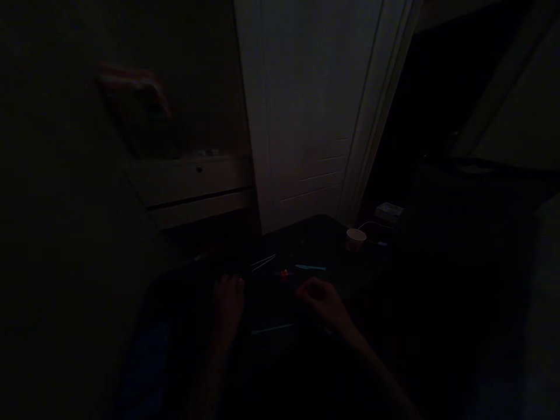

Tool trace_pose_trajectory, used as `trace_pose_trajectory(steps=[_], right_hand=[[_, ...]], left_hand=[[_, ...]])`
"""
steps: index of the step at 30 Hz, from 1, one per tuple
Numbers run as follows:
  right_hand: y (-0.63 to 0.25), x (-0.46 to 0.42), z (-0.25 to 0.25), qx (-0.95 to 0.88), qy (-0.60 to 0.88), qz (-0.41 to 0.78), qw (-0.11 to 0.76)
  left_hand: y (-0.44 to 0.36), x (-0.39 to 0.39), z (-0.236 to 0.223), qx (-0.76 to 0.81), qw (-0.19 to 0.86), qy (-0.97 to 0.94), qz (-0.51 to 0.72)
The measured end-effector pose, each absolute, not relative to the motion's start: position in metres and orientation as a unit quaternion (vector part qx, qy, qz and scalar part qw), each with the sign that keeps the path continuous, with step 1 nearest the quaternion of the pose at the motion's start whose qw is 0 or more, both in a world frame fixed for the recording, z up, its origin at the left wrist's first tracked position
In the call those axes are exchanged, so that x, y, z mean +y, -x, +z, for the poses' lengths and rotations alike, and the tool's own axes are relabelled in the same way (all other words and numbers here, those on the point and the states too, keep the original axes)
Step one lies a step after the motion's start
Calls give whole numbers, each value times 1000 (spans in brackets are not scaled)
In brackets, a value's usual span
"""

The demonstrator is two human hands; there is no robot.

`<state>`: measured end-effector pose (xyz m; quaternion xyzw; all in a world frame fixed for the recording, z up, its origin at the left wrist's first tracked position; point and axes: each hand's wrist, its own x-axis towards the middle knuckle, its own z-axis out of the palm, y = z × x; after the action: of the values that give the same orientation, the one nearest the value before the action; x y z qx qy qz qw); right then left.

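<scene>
The scene is very dark. My left hand [228, 296] rests on the dark table, its fingers loosely spread and nothing visible in them. To the right, my right hand [321, 298] has thumb and fingers pinched together above the tabletop; whatever may be between them is too dark to make out. A small glowing orange-red object [284, 273] lies between and beyond the hands. Tweezer-like thin pale prongs [263, 262] lie beyond my left hand. Past my right hand is a flat light-blue knife-shaped piece [310, 267]. Nearer me lies a thin pale-blue stick [273, 329].
A pale cup [356, 240] stands at the table's far right, near a thin white cable [371, 223] and a box [389, 211]. Behind the table [321, 224] are a white door [306, 116] and a drawer unit [188, 178] at left.
</scene>
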<state>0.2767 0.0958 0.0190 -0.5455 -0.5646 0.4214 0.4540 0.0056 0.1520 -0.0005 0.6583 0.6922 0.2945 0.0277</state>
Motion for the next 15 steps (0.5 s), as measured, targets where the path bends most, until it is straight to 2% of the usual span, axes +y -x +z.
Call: trace_pose_trajectory(steps=[5,9,15], right_hand=[[-259,83,21,-589,537,413,441],[-248,76,19,-614,526,402,430],[-239,70,14,-646,506,382,425]], left_hand=[[-1,161,2,690,90,-640,327],[5,162,5,706,101,-608,349],[5,161,0,709,150,-608,323]])
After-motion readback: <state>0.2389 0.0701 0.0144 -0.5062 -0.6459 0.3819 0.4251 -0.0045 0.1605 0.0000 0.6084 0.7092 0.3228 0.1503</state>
